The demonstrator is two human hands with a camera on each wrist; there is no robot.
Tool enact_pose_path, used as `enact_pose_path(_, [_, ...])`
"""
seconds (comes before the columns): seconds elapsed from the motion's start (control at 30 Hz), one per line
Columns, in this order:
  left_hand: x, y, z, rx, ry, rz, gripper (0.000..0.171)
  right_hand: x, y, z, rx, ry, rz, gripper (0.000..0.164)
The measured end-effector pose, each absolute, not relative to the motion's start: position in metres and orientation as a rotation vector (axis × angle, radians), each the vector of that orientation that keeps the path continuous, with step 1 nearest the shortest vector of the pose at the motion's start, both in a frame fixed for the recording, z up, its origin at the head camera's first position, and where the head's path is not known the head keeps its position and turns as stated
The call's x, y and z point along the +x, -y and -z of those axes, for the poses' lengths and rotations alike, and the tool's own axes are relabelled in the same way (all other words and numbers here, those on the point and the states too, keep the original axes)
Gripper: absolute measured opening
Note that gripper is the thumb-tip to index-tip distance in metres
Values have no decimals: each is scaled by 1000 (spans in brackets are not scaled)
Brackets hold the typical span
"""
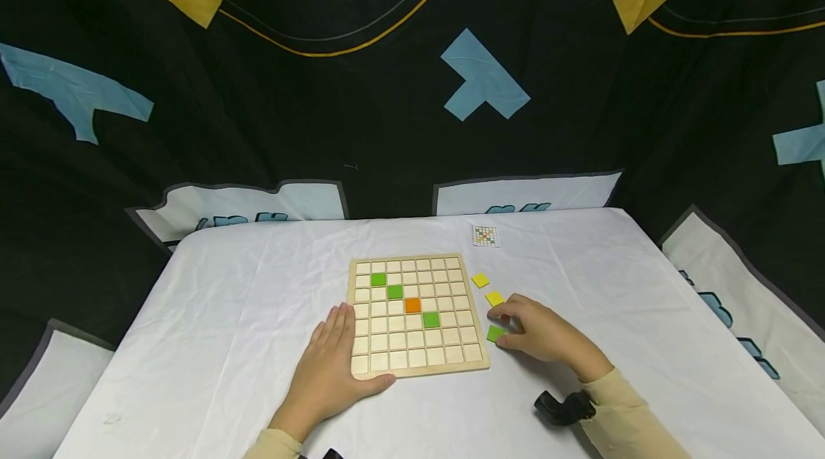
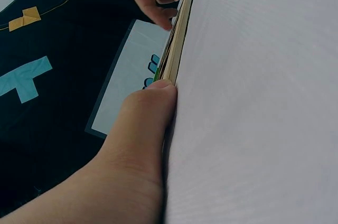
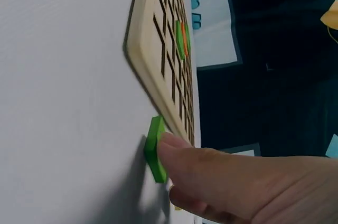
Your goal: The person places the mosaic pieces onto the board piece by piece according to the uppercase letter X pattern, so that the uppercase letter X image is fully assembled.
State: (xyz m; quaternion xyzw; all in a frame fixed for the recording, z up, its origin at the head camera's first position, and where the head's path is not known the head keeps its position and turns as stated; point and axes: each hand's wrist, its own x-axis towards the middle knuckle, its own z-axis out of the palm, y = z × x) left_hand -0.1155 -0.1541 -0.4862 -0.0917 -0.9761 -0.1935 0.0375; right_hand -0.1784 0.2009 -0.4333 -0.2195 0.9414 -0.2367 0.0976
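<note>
One green tile (image 1: pixel 495 333) is lying against the thumb of the nearer, right hand (image 1: pixel 541 330), its grip unclear, while the left hand (image 1: pixel 326 366) is resting, straight-fingered, along the board (image 1: pixel 415 339) between them.

green tiles (image 1: pixel 430 319): 4 | yellow tiles (image 1: pixel 480 280): 2 | orange tile (image 1: pixel 412 305): 1 | grid board (image 1: pixel 397 359): 1 | card (image 1: pixel 485 236): 1 | hands (image 1: pixel 331 359): 2

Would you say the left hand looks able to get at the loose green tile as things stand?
Probably not easily: the board separates the left hand from the loose green tile, and the right hand is there.
</note>
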Motion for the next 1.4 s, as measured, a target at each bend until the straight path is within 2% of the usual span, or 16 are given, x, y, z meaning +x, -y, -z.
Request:
enact_pose_path(0.37, [-115,154,484,-282,2990,599,136,-177,-200,441,-656,-2788,732,24])
enact_pose_path(0.63, [-116,154,485,-286,2987,594,135,-180,-194,439,-557,-2736,964,18])
enact_pose_path(0.93, [-115,155,485,-287,2991,583,135,-177,-168,439,-696,-2660,1045,16])
enact_pose_path(1.4, [-116,154,484,-280,3004,582,136,-174,-140,445,-747,-2689,987,14])
